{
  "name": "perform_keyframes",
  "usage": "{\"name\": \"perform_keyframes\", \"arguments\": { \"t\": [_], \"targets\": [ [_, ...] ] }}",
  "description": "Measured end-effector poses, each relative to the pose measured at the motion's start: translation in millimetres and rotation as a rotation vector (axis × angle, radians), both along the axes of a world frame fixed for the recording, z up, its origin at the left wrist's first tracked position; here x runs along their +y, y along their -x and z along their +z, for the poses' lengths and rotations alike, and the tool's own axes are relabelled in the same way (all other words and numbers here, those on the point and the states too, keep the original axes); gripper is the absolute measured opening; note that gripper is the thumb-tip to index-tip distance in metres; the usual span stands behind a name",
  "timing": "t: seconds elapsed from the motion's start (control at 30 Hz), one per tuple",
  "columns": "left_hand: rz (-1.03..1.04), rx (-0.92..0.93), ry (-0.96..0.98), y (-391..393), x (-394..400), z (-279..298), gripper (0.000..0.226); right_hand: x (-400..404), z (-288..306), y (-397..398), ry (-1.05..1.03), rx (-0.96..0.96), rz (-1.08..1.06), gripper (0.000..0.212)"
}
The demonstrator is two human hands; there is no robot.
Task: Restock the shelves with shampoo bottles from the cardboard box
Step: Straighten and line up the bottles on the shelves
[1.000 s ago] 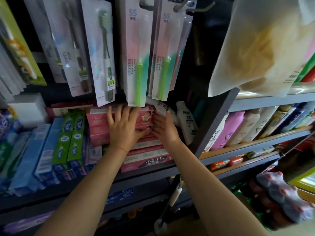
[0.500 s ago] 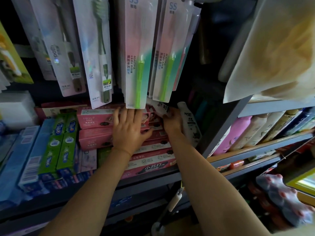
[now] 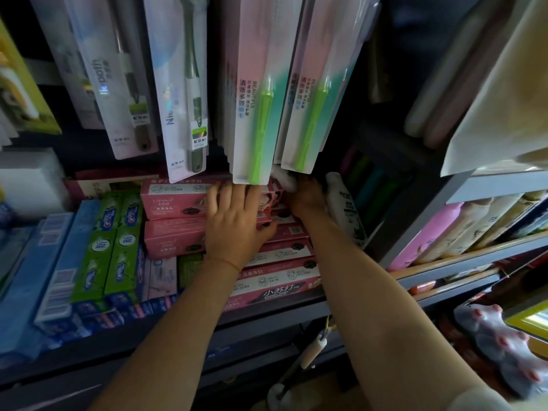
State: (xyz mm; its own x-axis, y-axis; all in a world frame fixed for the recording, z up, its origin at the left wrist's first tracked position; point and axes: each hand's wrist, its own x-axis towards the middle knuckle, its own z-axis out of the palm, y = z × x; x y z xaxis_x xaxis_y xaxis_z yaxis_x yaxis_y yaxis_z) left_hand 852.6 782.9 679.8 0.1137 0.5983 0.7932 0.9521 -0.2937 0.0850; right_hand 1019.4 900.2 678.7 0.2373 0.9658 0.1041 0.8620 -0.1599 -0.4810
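My left hand (image 3: 234,223) lies flat, fingers spread, on a stack of pink toothpaste boxes (image 3: 175,200) on the dark shelf (image 3: 267,320). My right hand (image 3: 308,198) reaches deep into the shadowed back right corner of that shelf, under the hanging toothbrush packs (image 3: 255,114). It grips a small white shampoo bottle (image 3: 284,180) whose end shows just left of the hand; the fingers are in shadow. A second white bottle (image 3: 347,212) stands tilted right beside my right wrist against the shelf upright.
Green (image 3: 118,241) and blue toothpaste boxes (image 3: 56,262) fill the shelf's left side. The right-hand shelves hold a pink bottle (image 3: 427,232) and several pale ones. A cream plastic bag (image 3: 498,93) hangs at the upper right. A shrink-wrapped bottle pack (image 3: 501,351) sits at the lower right.
My right hand has pushed farther back into the corner with the small white bottle. My left hand stays on the pink boxes. The view has moved closer to the shelf.
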Motion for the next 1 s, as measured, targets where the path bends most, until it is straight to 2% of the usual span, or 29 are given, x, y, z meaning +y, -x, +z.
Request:
{"name": "perform_keyframes", "arguments": {
  "t": [0.13, 0.27, 0.37, 0.53, 0.67, 0.77, 0.83, 0.9, 1.0],
  "targets": [
    [-0.026, -0.013, -0.008, 0.3, -0.4, 0.7, 0.068, -8.1, 0.5, 5.0, -0.174, 0.089, -0.055, 0.050],
    [-0.030, -0.020, 0.014, 1.6, -1.5, 3.2, 0.066, -28.4, 26.1, 9.3, -0.277, 0.420, -0.187, 0.030],
    [-0.048, -0.023, 0.067, 1.6, -4.2, 6.5, 0.066, -51.0, 36.8, 9.9, -0.296, 0.632, -0.229, 0.028],
    [-0.068, -0.013, 0.171, 4.4, -11.6, 17.3, 0.060, -110.0, 25.9, 13.0, -0.349, 0.727, -0.143, 0.028],
    [-0.095, 0.042, 0.282, 10.5, -17.9, 26.2, 0.074, -149.6, 25.5, 15.1, -0.399, 0.789, -0.183, 0.036],
    [-0.139, 0.053, 0.327, 8.5, -32.5, 27.0, 0.089, -176.6, 25.5, 15.3, -0.399, 0.799, -0.132, 0.035],
    [-0.201, -0.001, 0.337, -0.4, -48.4, 23.4, 0.088, -191.5, 27.8, 15.7, -0.406, 0.748, -0.079, 0.038],
    [-0.295, -0.140, 0.314, -12.7, -64.8, 19.3, 0.079, -202.5, 34.8, 17.7, -0.416, 0.705, -0.002, 0.043],
    [-0.492, -0.569, 0.406, -33.3, -85.6, 18.5, 0.072, -214.7, 54.1, 19.6, -0.444, 0.677, 0.127, 0.045]
  ]
}}
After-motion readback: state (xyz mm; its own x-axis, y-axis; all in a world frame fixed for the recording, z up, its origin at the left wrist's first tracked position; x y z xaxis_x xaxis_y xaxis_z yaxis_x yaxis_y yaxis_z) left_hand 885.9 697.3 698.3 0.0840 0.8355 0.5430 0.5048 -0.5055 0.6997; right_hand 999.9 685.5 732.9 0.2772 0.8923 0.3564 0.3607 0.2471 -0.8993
